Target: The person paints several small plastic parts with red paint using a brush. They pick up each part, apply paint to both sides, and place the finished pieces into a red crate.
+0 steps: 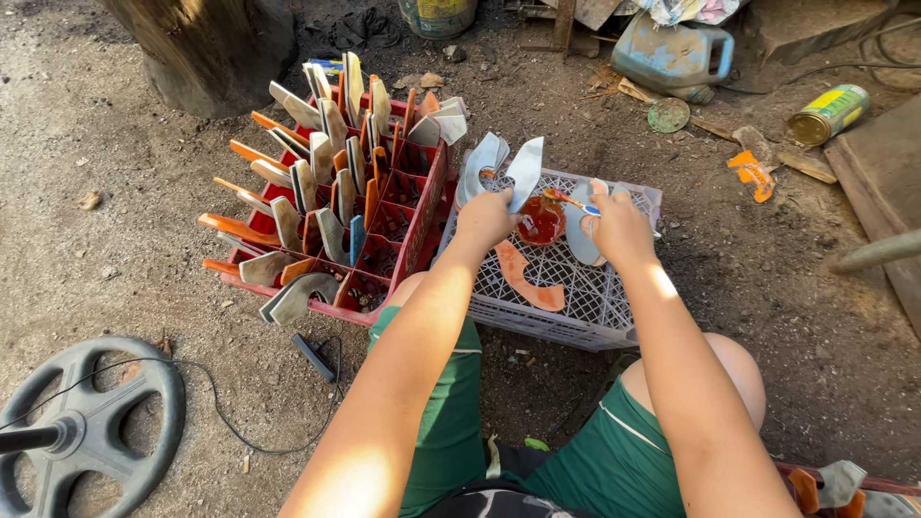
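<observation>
Grey curved blades in left hand point upward, long axes upright.

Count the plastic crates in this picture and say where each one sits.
2. The red crate stands on the ground at left, full of curved blades. The white crate sits upturned beside it, under the left hand and right hand.

Two crates, one jug, one can, one wheel, two hands.

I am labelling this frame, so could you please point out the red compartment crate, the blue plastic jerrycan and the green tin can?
red compartment crate [419,223], head view, right wall
blue plastic jerrycan [667,55], head view, side
green tin can [831,112], head view, label
</observation>
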